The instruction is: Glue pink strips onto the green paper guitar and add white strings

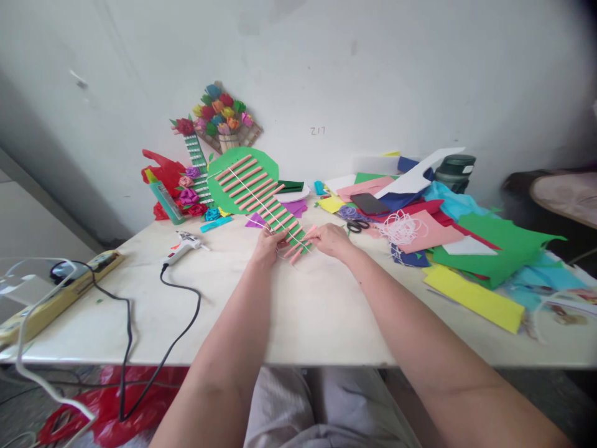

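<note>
A green paper craft with a round top and a long strip lies slanted across the table, its far end near the wall. Pink paper rolls cross it in rows like rungs, and a white string runs along its length. At the near end, my left hand is closed on the craft's left edge. Opposite it, my right hand pinches at the right edge, beside the last pink rolls. What sits between the right fingertips is too small to make out, perhaps string.
To the left lie a glue gun with its black cord, a glue bottle and a power strip. Paper flowers stand against the wall. Rightward are scissors, a phone, tangled white string and coloured paper.
</note>
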`<action>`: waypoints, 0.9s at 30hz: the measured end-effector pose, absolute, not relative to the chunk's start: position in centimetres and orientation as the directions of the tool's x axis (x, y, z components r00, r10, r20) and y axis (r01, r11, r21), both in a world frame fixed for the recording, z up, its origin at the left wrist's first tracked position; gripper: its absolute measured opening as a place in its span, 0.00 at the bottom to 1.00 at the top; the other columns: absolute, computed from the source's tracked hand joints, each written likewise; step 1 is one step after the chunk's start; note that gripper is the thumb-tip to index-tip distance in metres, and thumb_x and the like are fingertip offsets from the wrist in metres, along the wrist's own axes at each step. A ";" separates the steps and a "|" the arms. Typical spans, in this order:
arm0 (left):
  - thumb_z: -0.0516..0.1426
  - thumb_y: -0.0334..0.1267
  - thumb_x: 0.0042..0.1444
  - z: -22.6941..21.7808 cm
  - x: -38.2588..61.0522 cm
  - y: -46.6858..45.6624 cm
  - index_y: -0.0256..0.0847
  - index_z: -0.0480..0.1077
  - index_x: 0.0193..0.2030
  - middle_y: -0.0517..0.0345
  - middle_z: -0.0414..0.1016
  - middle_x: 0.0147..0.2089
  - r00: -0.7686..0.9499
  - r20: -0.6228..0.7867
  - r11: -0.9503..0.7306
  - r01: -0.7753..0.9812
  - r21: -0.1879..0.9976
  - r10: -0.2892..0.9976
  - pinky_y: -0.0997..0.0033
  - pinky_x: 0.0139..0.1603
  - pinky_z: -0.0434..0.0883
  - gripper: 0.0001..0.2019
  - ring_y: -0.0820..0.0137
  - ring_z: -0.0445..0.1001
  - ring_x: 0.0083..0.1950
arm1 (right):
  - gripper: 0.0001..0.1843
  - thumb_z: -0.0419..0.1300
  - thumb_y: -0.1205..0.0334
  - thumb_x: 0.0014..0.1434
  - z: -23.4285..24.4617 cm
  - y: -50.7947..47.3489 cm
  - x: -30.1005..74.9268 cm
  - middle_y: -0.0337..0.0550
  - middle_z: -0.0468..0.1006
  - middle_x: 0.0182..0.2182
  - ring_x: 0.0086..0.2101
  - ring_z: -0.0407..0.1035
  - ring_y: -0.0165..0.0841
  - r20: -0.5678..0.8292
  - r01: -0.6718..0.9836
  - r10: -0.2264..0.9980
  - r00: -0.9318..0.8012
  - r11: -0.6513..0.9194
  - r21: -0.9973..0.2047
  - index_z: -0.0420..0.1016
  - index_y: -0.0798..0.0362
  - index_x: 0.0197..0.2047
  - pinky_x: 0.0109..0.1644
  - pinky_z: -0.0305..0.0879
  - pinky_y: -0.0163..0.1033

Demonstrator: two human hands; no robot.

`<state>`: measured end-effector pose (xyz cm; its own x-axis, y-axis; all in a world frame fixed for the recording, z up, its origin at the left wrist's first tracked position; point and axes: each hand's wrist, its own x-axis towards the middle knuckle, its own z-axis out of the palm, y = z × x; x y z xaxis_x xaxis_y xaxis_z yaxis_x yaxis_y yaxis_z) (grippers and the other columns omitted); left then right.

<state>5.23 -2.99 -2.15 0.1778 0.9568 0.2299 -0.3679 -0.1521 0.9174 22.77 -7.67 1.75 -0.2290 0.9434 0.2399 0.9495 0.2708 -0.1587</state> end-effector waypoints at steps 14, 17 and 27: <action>0.65 0.35 0.35 -1.9 5.4 -3.3 0.41 0.64 0.45 0.57 0.75 0.34 0.108 0.240 -0.186 -0.367 0.912 0.965 0.71 0.30 0.72 0.27 0.70 0.74 0.29 | 0.17 0.48 0.60 0.57 2.3 -8.5 21.6 0.45 0.77 0.40 0.41 0.70 0.38 0.257 0.962 0.940 -0.224 0.256 -0.095 0.75 0.42 0.44 0.42 0.63 0.38; 0.65 0.36 0.35 -1.8 5.4 -3.3 0.41 0.64 0.46 0.57 0.74 0.35 0.099 0.263 -0.210 -0.370 0.905 0.960 0.71 0.30 0.72 0.28 0.70 0.74 0.29 | 0.17 0.48 0.62 0.57 2.3 -8.8 21.2 0.49 0.77 0.39 0.40 0.70 0.39 0.264 0.965 0.939 -0.220 0.248 -0.078 0.76 0.45 0.43 0.42 0.62 0.39; 0.65 0.40 0.35 -1.8 6.2 -3.3 0.34 0.70 0.33 0.54 0.74 0.29 0.085 0.260 -0.220 -0.321 0.921 0.962 0.68 0.33 0.72 0.17 0.68 0.74 0.30 | 0.14 0.58 0.59 0.51 2.4 -9.2 19.5 0.59 0.76 0.34 0.37 0.71 0.42 0.253 0.981 0.954 -0.163 0.183 -0.059 0.72 0.59 0.39 0.39 0.62 0.41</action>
